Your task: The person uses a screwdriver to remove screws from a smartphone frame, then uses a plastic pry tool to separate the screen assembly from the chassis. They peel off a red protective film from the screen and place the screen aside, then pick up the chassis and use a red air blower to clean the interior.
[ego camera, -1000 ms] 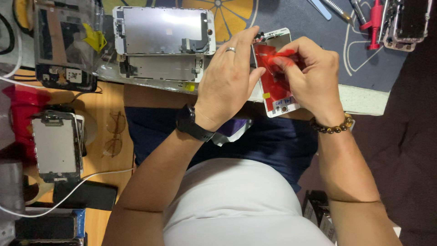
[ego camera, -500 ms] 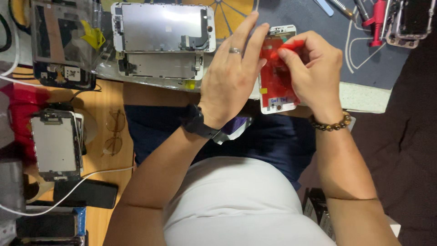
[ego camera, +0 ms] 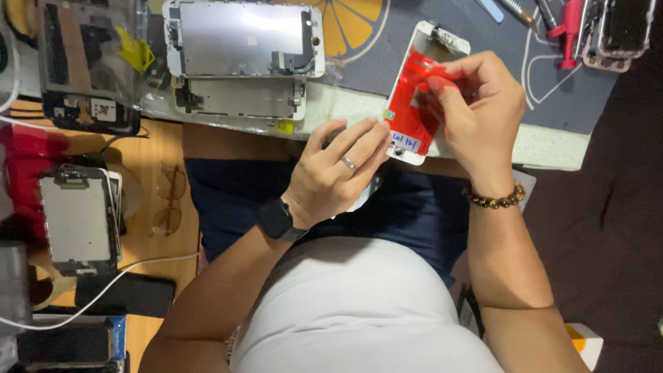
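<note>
Above the edge of the grey work mat (ego camera: 552, 110), we hold a white phone screen (ego camera: 423, 103) covered with a red film (ego camera: 409, 114). Its long axis runs from the lower left, nearest us, up and slightly right toward the far end. Our left hand (ego camera: 335, 176) sits below and to the left of it, fingertips (ego camera: 378, 132) closed against the lower left edge, where a small white label sits, steadying that end. Our right hand (ego camera: 476, 110) lies to the right of the screen and is the nearer one to the film; its thumb and forefinger are pinched shut on a fold of the red film close to the upper middle of the panel, so the film lies directly left of those fingers. Farther left on the mat rest two bare screen frames (ego camera: 242, 62), one above the other. Red-handled tools (ego camera: 568, 31) lie at the top right, well apart from both hands. A pair of glasses (ego camera: 169, 200) lies on the wooden table (ego camera: 159, 148) near our left arm.
</note>
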